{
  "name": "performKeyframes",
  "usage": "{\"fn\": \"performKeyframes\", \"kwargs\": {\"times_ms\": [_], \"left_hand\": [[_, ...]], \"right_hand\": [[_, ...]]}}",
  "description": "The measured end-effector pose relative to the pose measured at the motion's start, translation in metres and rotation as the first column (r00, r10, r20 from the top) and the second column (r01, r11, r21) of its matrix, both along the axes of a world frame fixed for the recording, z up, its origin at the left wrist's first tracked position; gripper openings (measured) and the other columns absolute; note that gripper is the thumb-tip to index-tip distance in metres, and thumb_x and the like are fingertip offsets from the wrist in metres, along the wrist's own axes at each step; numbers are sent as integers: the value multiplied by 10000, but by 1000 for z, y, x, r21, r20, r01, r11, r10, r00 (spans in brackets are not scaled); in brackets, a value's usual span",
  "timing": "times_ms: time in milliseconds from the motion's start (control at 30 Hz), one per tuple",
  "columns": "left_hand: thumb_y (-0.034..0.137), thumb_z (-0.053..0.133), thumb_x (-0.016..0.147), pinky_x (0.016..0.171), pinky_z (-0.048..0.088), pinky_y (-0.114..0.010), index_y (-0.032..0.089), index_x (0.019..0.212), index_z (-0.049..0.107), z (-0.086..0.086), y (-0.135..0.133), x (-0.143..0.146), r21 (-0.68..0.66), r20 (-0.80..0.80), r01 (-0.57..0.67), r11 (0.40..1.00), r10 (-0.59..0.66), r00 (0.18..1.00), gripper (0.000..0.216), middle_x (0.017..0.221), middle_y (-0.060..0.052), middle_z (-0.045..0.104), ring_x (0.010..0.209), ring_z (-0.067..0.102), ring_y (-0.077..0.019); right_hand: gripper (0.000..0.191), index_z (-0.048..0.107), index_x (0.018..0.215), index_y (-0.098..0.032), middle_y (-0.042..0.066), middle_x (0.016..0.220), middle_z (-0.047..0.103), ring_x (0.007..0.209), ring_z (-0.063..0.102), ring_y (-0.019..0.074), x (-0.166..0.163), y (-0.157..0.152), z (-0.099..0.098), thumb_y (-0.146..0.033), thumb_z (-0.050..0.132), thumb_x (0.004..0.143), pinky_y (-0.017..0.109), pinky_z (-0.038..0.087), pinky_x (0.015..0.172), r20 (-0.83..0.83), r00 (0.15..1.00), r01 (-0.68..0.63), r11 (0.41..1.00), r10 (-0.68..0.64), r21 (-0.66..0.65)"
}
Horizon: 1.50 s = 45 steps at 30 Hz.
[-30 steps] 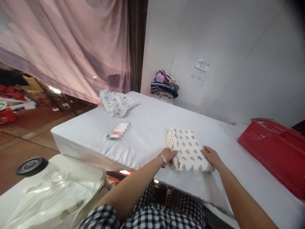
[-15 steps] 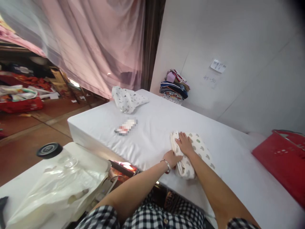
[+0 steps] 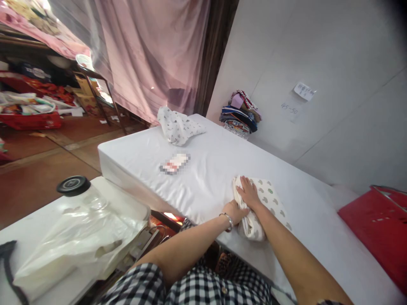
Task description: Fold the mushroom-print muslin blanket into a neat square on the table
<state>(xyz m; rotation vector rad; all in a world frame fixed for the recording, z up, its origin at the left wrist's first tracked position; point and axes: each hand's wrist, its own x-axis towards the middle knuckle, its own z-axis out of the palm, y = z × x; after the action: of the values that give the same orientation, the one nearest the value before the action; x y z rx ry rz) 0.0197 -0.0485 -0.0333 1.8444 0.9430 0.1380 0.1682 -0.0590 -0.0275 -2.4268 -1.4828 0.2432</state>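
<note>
A folded white cloth point(image 3: 274, 199) with grey-brown mushroom-like prints and one green mark lies on the white-covered table point(image 3: 210, 178) in front of me. My right hand point(image 3: 249, 194) presses flat on its folded left part, fingers spread. At the cloth's near left edge, my left hand point(image 3: 235, 212), with a bracelet on its wrist, grips the layers; the thumb is on top and the other fingers are partly hidden below. A rolled fold faces me just right of that hand.
On the table's far end lie a crumpled printed white cloth point(image 3: 181, 127) and a blurred-out phone-like object point(image 3: 175, 163). A clothes stack point(image 3: 240, 114) stands by the wall, a red bag point(image 3: 372, 228) at right. Left are a plastic bag point(image 3: 79, 237) and a black-lidded jar point(image 3: 73, 185).
The view has shifted slightly, so the scene sits a little further right. Both hands stay on the folded cloth, with little visible movement over it.
</note>
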Motion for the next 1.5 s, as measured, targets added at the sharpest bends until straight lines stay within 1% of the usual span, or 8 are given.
{"fn": "performKeyframes", "kwargs": {"times_ms": [167,400,533,700,933,1100,1333,1500], "left_hand": [[528,595,661,595,446,-237,121,1004,587,3,3,1,-94,6,-20,995,21,1000,533,913,-119,664,808,629,-221],[482,602,690,454,450,-226,133,991,590,0,8,3,-333,51,30,942,-14,999,461,804,-74,675,570,620,-171],[458,628,682,464,480,-246,104,969,585,-2,12,9,-462,52,28,887,-5,999,458,791,-98,669,574,617,-179],[468,596,723,521,505,-238,119,935,584,6,13,16,-601,75,25,799,25,997,409,789,-84,666,635,615,-158],[526,514,767,534,489,-236,155,891,567,23,7,16,-695,61,-21,718,88,994,394,726,-47,634,608,584,-134],[617,382,793,586,491,-241,153,839,558,34,-2,0,-755,92,-4,656,112,989,499,704,-45,609,635,575,-134],[397,558,768,737,459,-256,155,1014,558,25,-13,-39,-330,216,-74,941,151,965,345,981,-62,586,794,564,-138],[314,539,767,732,424,-210,186,794,653,27,-23,-55,177,370,-12,984,-55,927,173,851,-15,573,717,530,-102]], "right_hand": [[583,342,1351,-165,57,1446,219,1346,110,213,-6,3,2,-434,397,837,478,20,1084,-178,984,8,996,7,88],[551,501,1238,-223,44,1305,472,1220,407,198,-22,-56,41,-563,308,849,390,300,1033,-473,880,178,954,-44,242],[556,377,1332,-215,73,1338,431,1255,352,227,-62,-129,37,-495,387,852,466,198,1066,-107,993,-24,956,58,293],[720,133,1415,-156,136,1421,273,1309,237,257,-93,-180,14,-412,474,835,501,159,1060,339,935,-195,951,106,241],[612,195,1397,-186,120,1350,399,1255,341,243,-84,-167,18,-390,420,866,492,181,1054,317,948,-98,930,-21,356],[526,320,1342,-184,118,1277,475,1185,420,248,-79,-152,24,-368,424,860,481,263,1020,221,975,-95,914,6,395],[473,375,1304,-186,104,1233,499,1159,439,229,-83,-153,10,-267,424,841,431,344,989,129,991,-90,883,34,461],[557,286,1358,-189,105,1313,438,1233,368,241,-84,-156,0,-255,446,829,482,248,1043,243,968,-165,883,60,440]]}}
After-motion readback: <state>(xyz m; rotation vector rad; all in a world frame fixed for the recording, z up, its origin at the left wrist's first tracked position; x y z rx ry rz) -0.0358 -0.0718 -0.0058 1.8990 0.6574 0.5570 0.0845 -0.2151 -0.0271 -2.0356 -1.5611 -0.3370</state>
